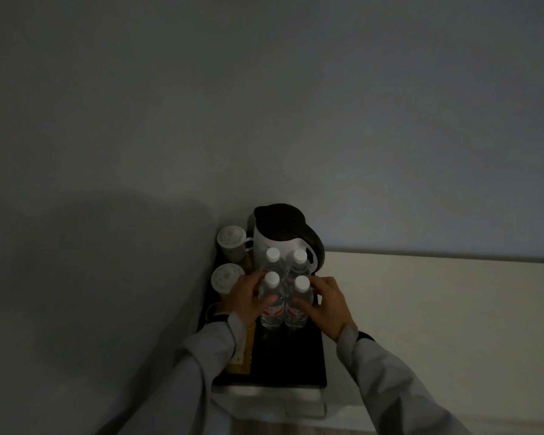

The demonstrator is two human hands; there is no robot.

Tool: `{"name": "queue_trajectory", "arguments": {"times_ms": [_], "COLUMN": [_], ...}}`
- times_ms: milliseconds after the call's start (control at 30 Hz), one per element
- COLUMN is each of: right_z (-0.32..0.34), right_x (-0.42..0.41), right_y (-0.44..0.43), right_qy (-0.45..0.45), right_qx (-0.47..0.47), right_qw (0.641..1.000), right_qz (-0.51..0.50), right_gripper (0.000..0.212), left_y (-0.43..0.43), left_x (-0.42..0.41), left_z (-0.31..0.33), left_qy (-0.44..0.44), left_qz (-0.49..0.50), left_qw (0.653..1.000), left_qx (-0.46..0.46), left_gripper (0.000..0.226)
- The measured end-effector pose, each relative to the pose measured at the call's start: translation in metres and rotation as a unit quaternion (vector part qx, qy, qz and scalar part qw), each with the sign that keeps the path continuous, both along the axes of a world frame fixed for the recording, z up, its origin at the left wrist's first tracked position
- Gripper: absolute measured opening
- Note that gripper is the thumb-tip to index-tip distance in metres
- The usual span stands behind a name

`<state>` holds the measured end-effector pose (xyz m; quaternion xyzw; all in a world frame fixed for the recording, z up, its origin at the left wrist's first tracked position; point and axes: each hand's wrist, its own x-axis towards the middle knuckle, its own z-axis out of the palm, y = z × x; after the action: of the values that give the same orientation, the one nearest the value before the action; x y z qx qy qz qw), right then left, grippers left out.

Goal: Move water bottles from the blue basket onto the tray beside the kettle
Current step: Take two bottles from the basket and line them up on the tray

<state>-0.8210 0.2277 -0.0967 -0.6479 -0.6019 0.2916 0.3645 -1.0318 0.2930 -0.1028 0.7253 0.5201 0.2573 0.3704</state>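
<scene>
A: Where do the water bottles stand?

B: Four stand upright in a tight square on the black tray (pixel 291 359), just near of the kettle (pixel 280 237). White caps: far-left bottle (pixel 272 257), far-right bottle (pixel 298 260), near-left bottle (pixel 271 301), near-right bottle (pixel 299 304). The far pair's bodies are mostly hidden behind the near pair.

A: And the hands?

B: The left hand (pixel 248 298) wraps the near-left bottle, thumb across its front; the right hand (pixel 325 304) is closed round the near-right one. Both sleeves run off the bottom edge.

A: The blue basket?

B: Outside this view.

A: What else is there?

B: Two white lidded cups at the tray's left, a far cup (pixel 233 244) and a near cup (pixel 226 279), the near one partly covered by the left hand. The room is dim, so the red labels cannot be read. A tan strip under the left sleeve is hard to identify. The pale tabletop (pixel 437 309) extends right; the tray's far-left corner is lost in shadow.
</scene>
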Motion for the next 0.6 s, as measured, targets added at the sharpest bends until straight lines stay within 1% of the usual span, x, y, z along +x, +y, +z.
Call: {"name": "queue_trajectory", "arguments": {"times_ms": [233, 367, 467, 600], "right_z": [-0.0012, -0.0003, -0.0009, -0.001], "right_x": [-0.0007, -0.0026, -0.0053, -0.0062], "right_y": [-0.0008, -0.0003, 0.0005, -0.0004], "right_qy": [0.017, 0.005, 0.0, 0.005], "right_qx": [-0.012, -0.01, -0.008, -0.005], "right_qw": [1.0, 1.0, 1.0, 1.0], "right_qz": [0.007, 0.003, -0.007, -0.012], "right_gripper": [0.056, 0.053, 0.05, 0.05], "left_y": [0.0016, -0.0014, -0.0007, -0.0017], "left_x": [0.0004, -0.0002, -0.0001, 0.0008], "left_z": [-0.0009, -0.0004, -0.0004, -0.0015], "left_qy": [0.002, -0.006, 0.002, 0.01], "left_qz": [-0.013, -0.014, -0.006, 0.003], "left_qw": [1.0, 1.0, 1.0, 1.0], "left_qx": [-0.003, 0.003, 0.006, 0.0], "left_gripper": [0.052, 0.053, 0.051, 0.053]}}
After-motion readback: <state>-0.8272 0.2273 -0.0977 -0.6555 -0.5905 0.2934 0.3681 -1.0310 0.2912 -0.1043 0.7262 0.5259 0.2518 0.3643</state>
